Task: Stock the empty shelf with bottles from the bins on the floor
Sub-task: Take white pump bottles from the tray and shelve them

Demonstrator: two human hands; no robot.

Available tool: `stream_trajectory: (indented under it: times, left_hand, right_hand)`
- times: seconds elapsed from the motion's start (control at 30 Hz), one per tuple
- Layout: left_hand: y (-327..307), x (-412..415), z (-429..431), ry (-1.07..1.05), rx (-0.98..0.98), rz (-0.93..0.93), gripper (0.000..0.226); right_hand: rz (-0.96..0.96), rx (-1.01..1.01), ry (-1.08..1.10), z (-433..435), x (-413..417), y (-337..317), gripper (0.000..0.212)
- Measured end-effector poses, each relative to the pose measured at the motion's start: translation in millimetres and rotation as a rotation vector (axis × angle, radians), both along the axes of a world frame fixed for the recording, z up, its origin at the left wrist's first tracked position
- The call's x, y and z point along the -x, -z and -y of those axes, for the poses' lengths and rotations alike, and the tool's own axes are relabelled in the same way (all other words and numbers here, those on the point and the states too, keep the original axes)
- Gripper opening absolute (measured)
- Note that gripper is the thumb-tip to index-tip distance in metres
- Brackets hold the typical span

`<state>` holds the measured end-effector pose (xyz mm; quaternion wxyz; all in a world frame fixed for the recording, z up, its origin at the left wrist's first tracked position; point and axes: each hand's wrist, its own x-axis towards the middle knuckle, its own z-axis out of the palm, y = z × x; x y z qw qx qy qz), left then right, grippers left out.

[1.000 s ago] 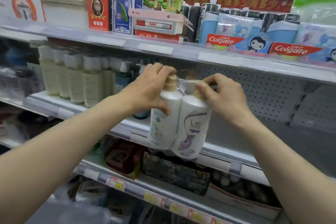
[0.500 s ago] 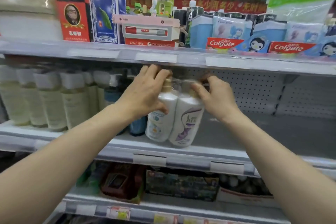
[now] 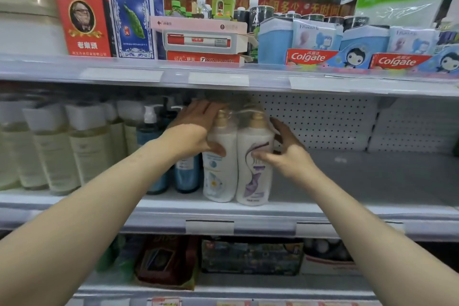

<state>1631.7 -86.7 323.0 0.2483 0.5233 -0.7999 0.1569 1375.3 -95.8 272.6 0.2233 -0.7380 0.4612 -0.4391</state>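
Grips with left hand (image 3: 196, 129) over the shoulder of the left bottle, thumb across the front, fingers reaching up beside the neck. Clasps more loosely with right hand (image 3: 285, 151): thumb pressed on the front label of the right bottle, fingers curved round its far side, not tight. Holds from both flanks, probably because of the make of the twin pack (image 3: 231, 169): two white pump bottles bound only by clear wrap at the necks, apt to twist if carried by one side. Stands upright, bases down on the middle shelf (image 3: 360, 181) close to the front lip, or so nearly down as to show no gap. Sits just right of two blue bottles (image 3: 186, 174), touching or almost; cannot tell which. Placed there, by the look, to carry on the row: pale bottles (image 3: 57, 151) farther left, then blue, then these, with bare grey shelf running off right against the pegboard back (image 3: 323, 122). Fits close under the upper shelf (image 3: 223, 77), pump heads just beneath its edge, hence a grip on shoulders and not on tops. Above, toothpaste boxes (image 3: 310, 57) and cartons; below, dark packs (image 3: 250, 256). No floor bins in view. Judged as the setting-down step for one pack, with most of the stretch yet to fill. Next, likely: let go, perhaps nudge back from the lip against tipping forward.
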Motion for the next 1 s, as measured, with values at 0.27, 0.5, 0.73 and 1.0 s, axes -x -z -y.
stream_trajectory:
  times: [0.27,0.5,0.73,1.0]
  left_hand:
    - [-5.9,2.1,5.9,-0.099,-0.108,0.145,0.136]
    - [-6.9,12.1,8.5,-0.145,-0.09,0.162,0.134]
    - [-6.3,16.1,11.1,-0.175,-0.069,0.188,0.127]
    - [2.0,20.0,1.3,-0.189,-0.017,0.129,0.129]
  right_hand:
    - [-0.061,-0.164,-0.08,17.4,-1.1,41.1,0.108]
    - [-0.02,-0.118,-0.108,24.8,1.3,49.7,0.094]
    - [-0.003,-0.125,-0.075,34.3,0.5,53.3,0.092]
    - [-0.061,-0.14,-0.011,33.6,0.0,51.4,0.085]
